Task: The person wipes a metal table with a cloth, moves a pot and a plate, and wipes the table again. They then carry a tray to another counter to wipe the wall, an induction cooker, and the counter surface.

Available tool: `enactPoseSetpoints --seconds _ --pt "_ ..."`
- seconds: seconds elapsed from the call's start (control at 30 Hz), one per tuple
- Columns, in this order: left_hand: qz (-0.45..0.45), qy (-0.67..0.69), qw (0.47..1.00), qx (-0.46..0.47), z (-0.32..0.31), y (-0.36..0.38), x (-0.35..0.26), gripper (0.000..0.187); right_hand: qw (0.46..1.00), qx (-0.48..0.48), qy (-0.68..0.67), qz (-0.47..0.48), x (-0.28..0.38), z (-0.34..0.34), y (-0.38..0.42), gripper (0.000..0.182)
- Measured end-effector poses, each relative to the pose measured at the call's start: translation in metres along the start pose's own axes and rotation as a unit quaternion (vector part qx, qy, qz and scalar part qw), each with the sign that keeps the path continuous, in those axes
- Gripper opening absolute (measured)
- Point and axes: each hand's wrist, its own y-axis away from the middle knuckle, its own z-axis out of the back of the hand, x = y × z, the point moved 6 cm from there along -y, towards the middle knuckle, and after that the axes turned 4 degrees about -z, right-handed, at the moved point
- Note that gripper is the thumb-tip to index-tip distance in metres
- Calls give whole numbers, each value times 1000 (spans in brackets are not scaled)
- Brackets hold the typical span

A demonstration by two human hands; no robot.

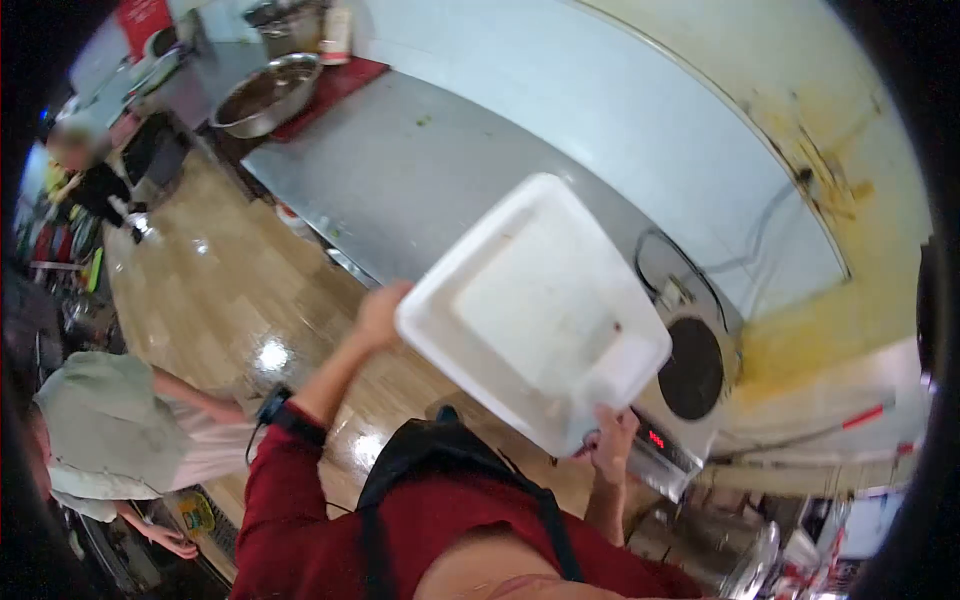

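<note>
A white plastic tub (530, 290), tilted with its inside facing me, is held up in front of my body. It has a small dark speck and some smudges on its bottom. My left hand (382, 315) is closed on its left rim, with the fingertips hidden behind the wall. My right hand (612, 445) is closed at the near right corner. Beside the right fingers is a pale, see-through patch with a small dark ring shape; I cannot make out whether it is a separate object.
Behind the tub runs a steel counter (400, 150) with a few green scraps. A metal bowl of dark contents (268, 95) is near a red board (335, 95). To the right is an appliance with a dark round plate (692, 368) and red digits. Another person (120, 425) stands at left.
</note>
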Motion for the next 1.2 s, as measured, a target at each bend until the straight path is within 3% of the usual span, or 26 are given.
enactPoseSetpoints --seconds 0.03,0.07,0.1,0.13,0.17,0.27,0.33,0.37,0.43,0.47,0.5,0.53,0.57,0.67,0.73,0.8,0.83,0.9,1.07,1.13,1.2 --pt "44 -75 995 -50 -22 -5 -14 34 1000 12 -2 7 3 -3 -12 19" --pt "39 -217 975 10 -44 -17 -30 34 1000 22 -1 12 3 1 -22 18" --pt "97 -246 959 102 -59 -28 -46 37 993 34 -4 110 -8 13 -48 18" --pt "70 -274 954 98 -89 -35 -33 37 977 44 -9 207 -19 20 -70 17" --pt "1 -307 951 45 -113 -37 -23 36 976 57 -4 208 -20 17 -75 17" --pt "31 -248 966 60 -132 -50 -6 40 980 -19 -53 192 -20 26 -75 16" --pt "24 -217 972 82 -144 -56 7 45 994 -48 -56 84 -12 27 -53 21" --pt "70 -173 978 95 -149 -60 25 50 990 -59 -100 79 -4 23 -43 18" --pt "-9 -98 995 3 -120 -64 -3 53 988 -72 -104 93 2 24 -34 18" --pt "-14 -96 995 3 -107 -69 -4 53 986 -70 -107 107 7 21 -33 18" --pt "100 135 983 79 -107 -73 11 50 985 -72 -107 111 7 22 -35 18" --pt "207 356 899 151 -110 -69 14 48 983 -77 -118 114 7 26 -39 18" --pt "277 444 845 111 -99 -65 14 50 983 -81 -124 113 8 30 -43 18" --pt "246 421 869 82 -53 -51 7 61 988 -85 -103 77 16 37 -50 24" --pt "270 388 881 1 -16 -31 7 59 986 -82 -123 73 25 24 -55 24" --pt "103 211 966 -111 5 -15 52 58 984 -75 -143 70 28 11 -60 23" --pt "103 210 965 -117 25 -9 41 58 986 -51 -135 88 27 -1 -69 22" --pt "235 247 933 -118 63 12 37 47 984 -38 -147 91 21 -30 -81 23" --pt "280 233 922 -133 127 49 68 46 989 40 -127 64 28 -120 -74 28" --pt "275 184 929 -167 155 60 82 44 980 82 10 180 35 -162 -65 36" --pt "243 159 941 -175 180 69 109 44 931 96 144 321 50 -212 -43 43"
